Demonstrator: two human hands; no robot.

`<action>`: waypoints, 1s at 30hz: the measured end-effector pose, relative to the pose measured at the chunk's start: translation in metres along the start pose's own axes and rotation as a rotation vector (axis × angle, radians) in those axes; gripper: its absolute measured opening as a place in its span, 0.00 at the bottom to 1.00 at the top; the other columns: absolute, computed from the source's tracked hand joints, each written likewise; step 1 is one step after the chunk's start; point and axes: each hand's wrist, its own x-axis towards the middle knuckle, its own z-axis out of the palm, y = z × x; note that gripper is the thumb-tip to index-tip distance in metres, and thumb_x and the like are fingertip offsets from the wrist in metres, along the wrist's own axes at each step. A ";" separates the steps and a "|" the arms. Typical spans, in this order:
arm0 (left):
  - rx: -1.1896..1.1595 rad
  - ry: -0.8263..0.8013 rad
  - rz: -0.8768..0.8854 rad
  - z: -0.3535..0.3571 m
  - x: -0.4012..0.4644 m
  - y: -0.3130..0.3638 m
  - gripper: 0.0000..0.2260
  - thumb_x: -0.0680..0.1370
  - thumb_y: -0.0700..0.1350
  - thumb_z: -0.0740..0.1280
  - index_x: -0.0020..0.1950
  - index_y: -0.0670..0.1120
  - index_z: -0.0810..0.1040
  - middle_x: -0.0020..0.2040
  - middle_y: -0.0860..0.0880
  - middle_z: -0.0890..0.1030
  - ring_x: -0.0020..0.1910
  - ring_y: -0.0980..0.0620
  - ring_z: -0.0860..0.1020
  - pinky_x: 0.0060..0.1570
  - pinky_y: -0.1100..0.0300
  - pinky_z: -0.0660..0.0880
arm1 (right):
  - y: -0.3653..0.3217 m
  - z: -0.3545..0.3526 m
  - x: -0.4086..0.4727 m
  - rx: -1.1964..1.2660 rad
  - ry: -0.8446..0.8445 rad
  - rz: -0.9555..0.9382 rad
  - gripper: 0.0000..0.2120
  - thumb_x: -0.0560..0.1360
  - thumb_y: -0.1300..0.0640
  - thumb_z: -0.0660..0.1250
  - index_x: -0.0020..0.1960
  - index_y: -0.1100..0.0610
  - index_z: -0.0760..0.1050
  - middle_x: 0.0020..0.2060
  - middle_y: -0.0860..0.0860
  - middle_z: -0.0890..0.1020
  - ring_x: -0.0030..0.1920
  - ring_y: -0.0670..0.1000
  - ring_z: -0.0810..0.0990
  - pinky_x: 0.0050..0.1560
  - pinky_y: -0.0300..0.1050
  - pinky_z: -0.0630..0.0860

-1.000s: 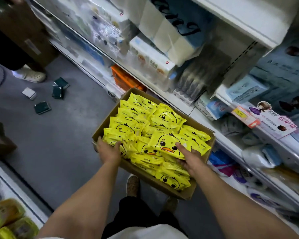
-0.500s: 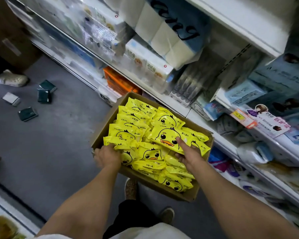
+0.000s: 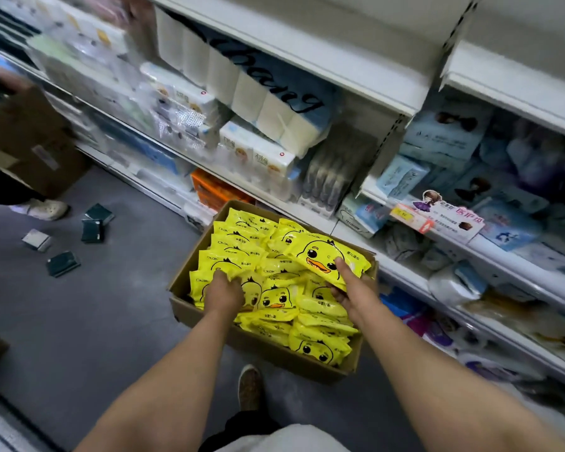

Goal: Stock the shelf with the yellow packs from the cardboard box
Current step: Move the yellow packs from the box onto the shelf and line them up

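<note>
Lifted since before, the duck pack sits pinched in the right hand; left hand clutches another pack; raise both clear of the cardboard box before reaching for the shelf.

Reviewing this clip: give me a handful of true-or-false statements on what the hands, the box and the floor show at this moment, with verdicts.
1. The right hand grips a yellow duck pack. True.
2. The cardboard box is nearly empty. False: it is full of yellow packs.
3. The left hand rests on the shelf. False: it is down in the box, on the packs.
4. Small dark green packets lie on the floor. True.
</note>
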 end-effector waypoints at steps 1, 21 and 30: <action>-0.045 0.006 0.008 0.002 -0.009 0.006 0.16 0.82 0.47 0.62 0.62 0.36 0.69 0.60 0.33 0.75 0.59 0.35 0.74 0.47 0.52 0.66 | -0.002 -0.010 -0.002 0.020 -0.005 -0.015 0.36 0.68 0.44 0.78 0.68 0.56 0.68 0.62 0.54 0.78 0.38 0.52 0.84 0.41 0.45 0.82; -0.771 -0.360 0.071 0.119 -0.250 0.112 0.48 0.65 0.45 0.81 0.76 0.36 0.56 0.72 0.37 0.67 0.67 0.40 0.71 0.67 0.44 0.70 | -0.069 -0.281 -0.088 0.415 -0.078 -0.436 0.07 0.74 0.53 0.74 0.47 0.53 0.78 0.39 0.50 0.84 0.35 0.49 0.80 0.34 0.42 0.76; -0.888 -0.462 0.190 0.131 -0.322 0.164 0.14 0.69 0.35 0.76 0.53 0.39 0.79 0.44 0.41 0.84 0.27 0.49 0.82 0.23 0.60 0.76 | -0.094 -0.347 -0.120 0.532 -0.162 -0.562 0.09 0.73 0.59 0.75 0.50 0.54 0.78 0.40 0.49 0.86 0.38 0.49 0.84 0.37 0.42 0.81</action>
